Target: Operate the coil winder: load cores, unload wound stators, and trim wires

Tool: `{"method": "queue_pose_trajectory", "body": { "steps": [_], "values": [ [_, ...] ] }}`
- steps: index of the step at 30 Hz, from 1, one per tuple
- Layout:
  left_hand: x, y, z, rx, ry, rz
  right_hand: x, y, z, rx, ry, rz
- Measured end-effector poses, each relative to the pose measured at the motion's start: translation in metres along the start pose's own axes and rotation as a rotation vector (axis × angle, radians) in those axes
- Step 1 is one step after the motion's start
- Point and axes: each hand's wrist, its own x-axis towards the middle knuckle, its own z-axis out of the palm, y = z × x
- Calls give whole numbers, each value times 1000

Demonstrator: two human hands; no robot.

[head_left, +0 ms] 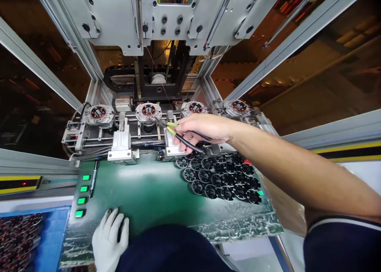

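My right hand, bare, grips a pair of pliers with black and yellow-green handles. The jaws point left and touch or nearly touch the right side of a round metal fixture, second from the left. A black ring-shaped part with copper-coloured windings sits in that fixture. Similar loaded fixtures stand at the far left, behind my right hand and at the far right. My left hand, in a white glove, lies palm down on the green worktop with its fingers out, holding nothing.
Several black round parts stand packed together at the worktop's right. Green buttons and a pen-like rod lie at its left. Metal plates and rods hang above the fixtures. A blue tray of wound parts sits lower left.
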Motion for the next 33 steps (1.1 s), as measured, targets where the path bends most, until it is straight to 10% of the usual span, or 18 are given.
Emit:
{"method": "queue_pose_trajectory", "body": {
  "steps": [27, 33],
  "values": [
    [-2, -7, 4, -9, -28, 22, 5, -2, 4, 11, 41, -78],
    [-4, -10, 7, -1, -18, 33, -49, 5, -7, -311, -221, -147]
  ]
}}
